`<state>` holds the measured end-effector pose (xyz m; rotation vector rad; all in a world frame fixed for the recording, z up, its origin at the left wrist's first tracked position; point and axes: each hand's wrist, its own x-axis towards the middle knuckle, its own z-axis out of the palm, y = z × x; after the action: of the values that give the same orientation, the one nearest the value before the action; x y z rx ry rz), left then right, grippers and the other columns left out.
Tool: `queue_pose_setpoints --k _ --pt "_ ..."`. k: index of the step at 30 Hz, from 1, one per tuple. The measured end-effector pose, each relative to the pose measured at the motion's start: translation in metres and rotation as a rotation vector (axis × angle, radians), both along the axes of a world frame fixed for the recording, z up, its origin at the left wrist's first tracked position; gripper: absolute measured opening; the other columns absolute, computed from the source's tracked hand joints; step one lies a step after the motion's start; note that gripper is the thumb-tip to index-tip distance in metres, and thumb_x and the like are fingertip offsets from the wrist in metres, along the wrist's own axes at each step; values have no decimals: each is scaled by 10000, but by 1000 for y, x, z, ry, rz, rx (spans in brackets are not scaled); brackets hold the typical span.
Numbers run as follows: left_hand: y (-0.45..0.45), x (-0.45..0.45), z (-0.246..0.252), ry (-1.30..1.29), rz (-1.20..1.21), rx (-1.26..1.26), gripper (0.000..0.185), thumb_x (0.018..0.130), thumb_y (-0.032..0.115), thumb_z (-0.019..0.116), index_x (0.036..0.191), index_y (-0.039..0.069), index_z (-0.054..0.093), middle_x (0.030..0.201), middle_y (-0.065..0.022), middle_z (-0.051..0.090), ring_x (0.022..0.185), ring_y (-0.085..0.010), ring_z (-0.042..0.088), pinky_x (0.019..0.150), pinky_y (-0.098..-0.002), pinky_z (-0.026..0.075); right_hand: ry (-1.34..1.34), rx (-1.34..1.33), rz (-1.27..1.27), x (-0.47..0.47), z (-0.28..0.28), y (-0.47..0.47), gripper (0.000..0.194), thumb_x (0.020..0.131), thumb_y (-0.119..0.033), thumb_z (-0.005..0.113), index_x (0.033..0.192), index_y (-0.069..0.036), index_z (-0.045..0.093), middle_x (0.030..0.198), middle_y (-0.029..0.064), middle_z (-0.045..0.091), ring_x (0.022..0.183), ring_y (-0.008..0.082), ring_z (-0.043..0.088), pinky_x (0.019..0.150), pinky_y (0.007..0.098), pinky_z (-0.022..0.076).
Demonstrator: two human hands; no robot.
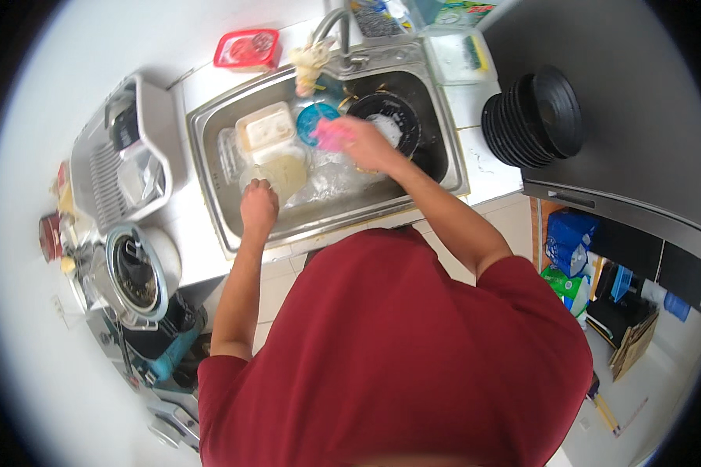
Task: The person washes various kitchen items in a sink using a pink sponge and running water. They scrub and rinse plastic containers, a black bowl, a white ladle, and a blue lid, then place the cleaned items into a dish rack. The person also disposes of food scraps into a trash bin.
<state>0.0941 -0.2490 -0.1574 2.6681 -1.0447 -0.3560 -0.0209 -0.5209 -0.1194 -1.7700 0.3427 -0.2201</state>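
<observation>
In the steel sink [350, 213], my left hand [259, 205] grips the near-left edge of a pale translucent plastic piece [285, 180], perhaps a container or lid. My right hand [367, 143] holds a crumpled pink scrubbing cloth [332, 135] above the middle of the sink. Just behind the cloth is a round blue bowl [314, 118], partly covered by it. A black pan or bowl [406, 117] with suds lies to the right, partly behind my right hand. Clear and whitish plastic food containers [267, 129] rest at the sink's left.
The faucet [343, 35], with a cloth [309, 64] tied on it, rises behind the sink. A red-rimmed tub [247, 49] stands at the back left, a dish rack [146, 111] at the left. On the right are a sponge box [453, 58] and stacked black plates [517, 122].
</observation>
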Motion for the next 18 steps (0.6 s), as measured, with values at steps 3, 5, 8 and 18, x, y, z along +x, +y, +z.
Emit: queue_pose_setpoints --k 3,5,8,18 --pt "-84 -13 9 -72 -129 -256 147 829 105 654 964 48 660 972 -180 632 960 -363 624 825 -464 527 17 -304 -458 -25 59 -75 298 927 -216 643 1183 -67 677 1127 187 703 1066 341 671 888 415 523" --pt "-138 -6 -21 -111 -181 -258 136 814 93 646 942 49 653 963 -176 635 956 -354 621 822 -459 523 157 -603 -610 -28 58 -132 287 926 -214 621 1147 -39 671 1067 219 697 1022 393 660 881 470 515" --pt "-206 -20 -7 -13 -214 -382 129 814 92 640 936 50 648 958 -163 635 941 -358 608 814 -468 510 323 -626 -802 -37 64 -178 372 918 -171 587 1247 2 572 1126 269 651 1035 451 623 921 500 483" --pt "-500 -57 44 -366 -693 252 233 901 208 604 1070 156 756 1045 -41 745 1090 -218 629 747 -420 418 -113 83 -1156 -62 47 -105 300 999 -119 524 1245 26 433 1078 154 554 708 166 567 611 304 513"
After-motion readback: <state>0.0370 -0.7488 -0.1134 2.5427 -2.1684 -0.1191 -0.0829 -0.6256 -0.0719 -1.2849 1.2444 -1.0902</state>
